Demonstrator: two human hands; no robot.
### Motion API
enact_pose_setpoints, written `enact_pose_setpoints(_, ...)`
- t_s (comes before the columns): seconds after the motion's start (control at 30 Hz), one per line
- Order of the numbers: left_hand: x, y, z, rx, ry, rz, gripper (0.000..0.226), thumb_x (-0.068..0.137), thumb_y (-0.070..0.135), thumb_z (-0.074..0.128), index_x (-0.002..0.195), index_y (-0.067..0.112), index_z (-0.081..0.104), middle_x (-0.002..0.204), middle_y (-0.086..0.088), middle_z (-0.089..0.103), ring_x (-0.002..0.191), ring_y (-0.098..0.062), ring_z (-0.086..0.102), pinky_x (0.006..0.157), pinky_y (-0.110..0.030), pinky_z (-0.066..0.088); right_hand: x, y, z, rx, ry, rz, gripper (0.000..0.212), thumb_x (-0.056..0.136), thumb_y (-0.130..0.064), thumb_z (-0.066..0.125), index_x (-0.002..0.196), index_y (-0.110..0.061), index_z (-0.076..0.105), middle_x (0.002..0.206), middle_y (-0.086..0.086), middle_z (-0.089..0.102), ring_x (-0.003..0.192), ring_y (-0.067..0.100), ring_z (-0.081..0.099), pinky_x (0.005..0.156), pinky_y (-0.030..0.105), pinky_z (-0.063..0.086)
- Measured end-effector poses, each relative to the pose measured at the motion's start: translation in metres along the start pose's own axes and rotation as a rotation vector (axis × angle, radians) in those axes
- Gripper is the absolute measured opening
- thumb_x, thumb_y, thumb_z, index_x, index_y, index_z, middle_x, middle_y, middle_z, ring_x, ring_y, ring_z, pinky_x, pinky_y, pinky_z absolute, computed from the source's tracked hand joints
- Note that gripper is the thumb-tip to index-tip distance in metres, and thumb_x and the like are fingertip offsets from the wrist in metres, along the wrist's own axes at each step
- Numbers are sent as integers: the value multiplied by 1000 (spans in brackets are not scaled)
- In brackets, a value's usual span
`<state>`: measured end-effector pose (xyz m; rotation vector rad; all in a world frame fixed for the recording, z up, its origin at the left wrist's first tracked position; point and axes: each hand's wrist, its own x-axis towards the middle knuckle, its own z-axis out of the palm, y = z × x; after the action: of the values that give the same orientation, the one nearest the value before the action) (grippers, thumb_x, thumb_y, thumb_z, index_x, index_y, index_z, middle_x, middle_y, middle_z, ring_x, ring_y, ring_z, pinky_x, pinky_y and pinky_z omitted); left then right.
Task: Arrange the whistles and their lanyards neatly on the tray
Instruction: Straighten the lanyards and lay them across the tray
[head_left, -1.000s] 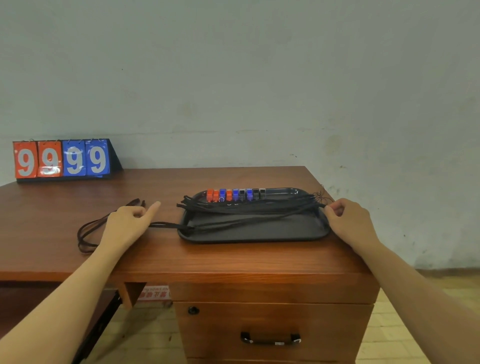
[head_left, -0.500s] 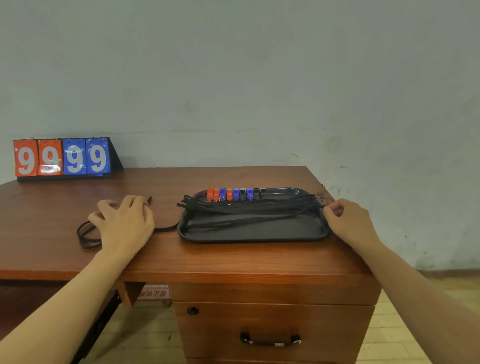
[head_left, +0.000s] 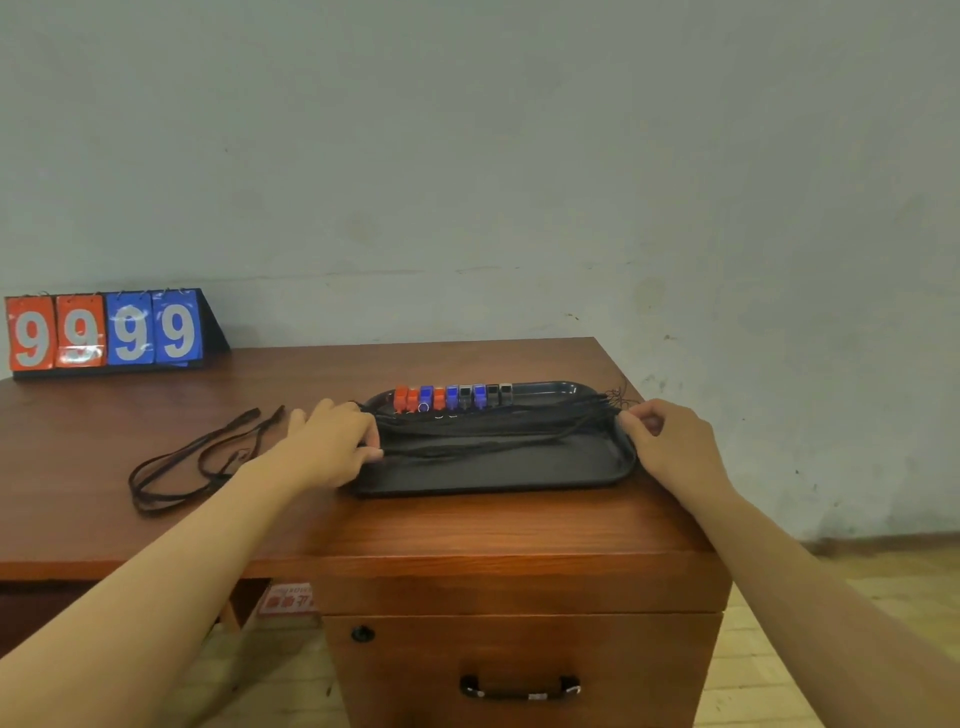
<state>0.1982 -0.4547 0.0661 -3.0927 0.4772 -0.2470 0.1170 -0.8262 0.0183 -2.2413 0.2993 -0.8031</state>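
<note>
Whistles (head_left: 451, 397) line the tray's far rim, shoulder to shoulder: orange, orange, blue, orange, blue, black, blue, then two dark ones out toward two o'clock. Black tray (head_left: 493, 475), shallow, sitting on the wooden desk (head_left: 467, 525). Lanyards (head_left: 493, 426) stretch in a dark bundle across the tray from nine o'clock to three o'clock. Left hand (head_left: 332, 447) is at the tray's nine o'clock edge, fingers curled, pinching the cords there. Right hand (head_left: 670, 441) at the three o'clock edge, fingers bent, gripping the bundle's other end. Loose lanyard (head_left: 197, 460) lies coiled on the desk, off at nine o'clock. Scoreboard (head_left: 106, 332) at ten o'clock reads 99-99.
</note>
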Motion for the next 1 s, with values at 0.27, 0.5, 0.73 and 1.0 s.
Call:
enact_pose_setpoints(0.27,7,-24,5,-287,281,-32,5,94,35,68,98,33,68,97,10,69,88,-11,63,81,-33,53,3,3,-1,35,32,-27,13,96,-26,65,100,-22,77,93,-9,71,83,3,62,71,11,40)
enact_pose_setpoints(0.5,15,-36,17,-353,312,-50,11,91,35,72,100,30,73,96,7,71,80,-7,60,71,-25,47,9,0,-2,64,30,-3,1,90,-32,71,90,-31,72,86,-16,71,84,-2,64,67,10,40)
enact_pose_setpoints(0.73,19,-47,12,-303,244,10,5,94,33,68,98,36,66,97,10,67,79,-3,57,73,-26,49,23,-2,0,-76,-19,47,16,88,-45,68,98,-32,71,88,-16,68,88,8,66,75,23,49)
enact_pose_setpoints(1.0,1,-72,20,-319,318,-2,21,96,36,64,115,27,63,106,6,60,82,-4,58,77,-25,46,-10,-13,-1,-367,-71,71,38,98,-50,42,132,-37,54,131,11,47,123,37,39,100,48,38)
